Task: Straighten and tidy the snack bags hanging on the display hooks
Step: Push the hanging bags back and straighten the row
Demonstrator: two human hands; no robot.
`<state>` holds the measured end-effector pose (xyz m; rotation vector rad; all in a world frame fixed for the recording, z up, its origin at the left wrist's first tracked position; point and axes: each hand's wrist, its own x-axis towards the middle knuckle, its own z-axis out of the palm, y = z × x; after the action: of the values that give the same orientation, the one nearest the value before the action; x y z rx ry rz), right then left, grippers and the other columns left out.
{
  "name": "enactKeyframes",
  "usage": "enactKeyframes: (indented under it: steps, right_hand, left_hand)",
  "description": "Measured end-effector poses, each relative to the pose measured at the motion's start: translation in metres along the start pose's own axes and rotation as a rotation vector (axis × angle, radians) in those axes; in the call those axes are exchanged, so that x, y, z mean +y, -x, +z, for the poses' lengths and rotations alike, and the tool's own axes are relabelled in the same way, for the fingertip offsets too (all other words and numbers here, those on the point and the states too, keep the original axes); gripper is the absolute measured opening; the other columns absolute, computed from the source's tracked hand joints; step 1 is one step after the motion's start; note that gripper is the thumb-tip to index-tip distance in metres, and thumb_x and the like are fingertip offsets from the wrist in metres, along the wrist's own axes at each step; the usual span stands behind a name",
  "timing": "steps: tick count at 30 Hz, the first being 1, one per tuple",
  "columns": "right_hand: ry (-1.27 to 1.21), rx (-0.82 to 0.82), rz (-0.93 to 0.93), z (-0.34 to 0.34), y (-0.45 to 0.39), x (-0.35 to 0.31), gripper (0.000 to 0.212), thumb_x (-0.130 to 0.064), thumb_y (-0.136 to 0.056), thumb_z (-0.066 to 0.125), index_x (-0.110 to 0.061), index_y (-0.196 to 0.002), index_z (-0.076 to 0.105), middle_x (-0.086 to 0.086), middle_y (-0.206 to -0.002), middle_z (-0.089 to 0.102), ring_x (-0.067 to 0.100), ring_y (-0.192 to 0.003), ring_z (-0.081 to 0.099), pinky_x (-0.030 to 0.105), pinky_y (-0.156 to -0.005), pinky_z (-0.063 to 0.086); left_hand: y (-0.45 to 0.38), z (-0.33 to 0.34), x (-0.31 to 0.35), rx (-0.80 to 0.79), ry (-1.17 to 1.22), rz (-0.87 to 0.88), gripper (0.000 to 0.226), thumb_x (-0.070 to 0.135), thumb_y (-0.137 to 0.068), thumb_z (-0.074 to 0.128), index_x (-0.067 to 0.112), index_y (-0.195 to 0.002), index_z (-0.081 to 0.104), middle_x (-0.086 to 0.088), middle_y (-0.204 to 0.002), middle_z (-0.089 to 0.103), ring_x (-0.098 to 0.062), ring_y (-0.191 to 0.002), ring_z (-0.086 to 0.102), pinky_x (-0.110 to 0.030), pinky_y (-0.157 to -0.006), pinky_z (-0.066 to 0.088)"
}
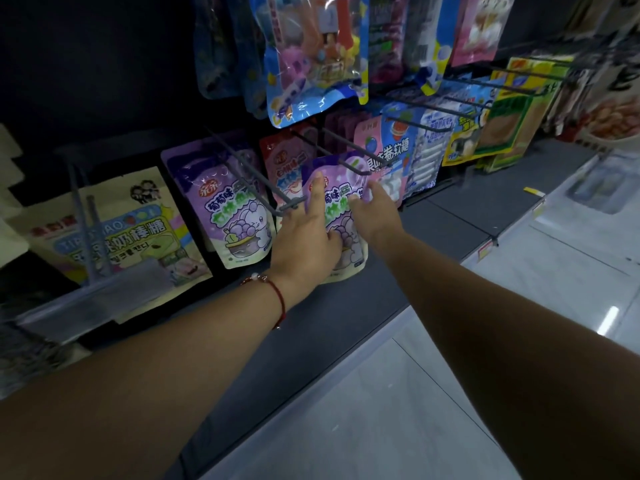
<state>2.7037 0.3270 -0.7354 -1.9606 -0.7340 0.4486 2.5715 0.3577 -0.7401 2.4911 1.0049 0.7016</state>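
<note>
Roughly centered under the empty hook, purple grape bag sits off-hook; left hand presses flat fingers on its left side, right hand holds its right edge, fingers hidden, likely steadying for rehanging.

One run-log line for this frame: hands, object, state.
left hand: flat on purple grape snack bag | right hand: touching its right edge | bag: front of hook, tilted | phase: straightening
</note>
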Motion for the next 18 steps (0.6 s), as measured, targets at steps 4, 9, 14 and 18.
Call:
enactKeyframes:
  steps: [4, 9, 14, 18]
  right_hand:
    - [0.032, -0.043, -0.004, -0.005, 0.005, 0.004, 0.060, -0.031, -0.102, 0.044, -0.017, -0.155, 0.019, 0.007, -0.156, 0.033, 0.025, -0.139, 0.036, 0.034, -0.109, 0.031]
    - [0.111, -0.090, -0.075, -0.016, 0.029, 0.011, 0.065, -0.036, -0.100, 0.046, -0.018, -0.155, 0.016, 0.009, -0.157, 0.029, 0.028, -0.142, 0.031, 0.037, -0.109, 0.029]
    - [0.417, -0.155, -0.164, -0.025, 0.071, 0.017, 0.070, -0.045, -0.097, 0.049, -0.017, -0.154, 0.019, 0.012, -0.156, 0.028, 0.032, -0.141, 0.030, 0.047, -0.111, 0.032]
    - [0.715, -0.188, -0.205, -0.033, 0.115, 0.010, 0.071, -0.053, -0.097, 0.043, -0.023, -0.155, 0.013, 0.011, -0.161, 0.016, 0.035, -0.146, 0.016, 0.047, -0.115, 0.022]
  left_hand:
    - [0.004, 0.002, -0.003, -0.047, -0.043, -0.030, 0.097, 0.030, -0.091, 0.060, 0.036, -0.153, -0.014, -0.015, -0.141, 0.031, -0.034, -0.122, 0.040, -0.037, -0.076, 0.044]
    - [0.029, -0.012, -0.010, -0.162, -0.127, -0.026, 0.096, 0.030, -0.092, 0.059, 0.032, -0.154, -0.014, -0.009, -0.160, 0.003, -0.034, -0.141, 0.025, -0.041, -0.096, 0.043]
    - [0.071, -0.034, -0.018, -0.299, -0.235, -0.060, 0.092, 0.039, -0.094, 0.055, 0.032, -0.154, -0.015, -0.010, -0.163, -0.014, -0.031, -0.148, 0.009, -0.043, -0.111, 0.030]
    - [0.107, -0.059, -0.025, -0.349, -0.270, -0.071, 0.091, 0.051, -0.093, 0.050, 0.031, -0.154, -0.015, -0.008, -0.163, -0.016, -0.031, -0.150, -0.001, -0.045, -0.120, 0.016]
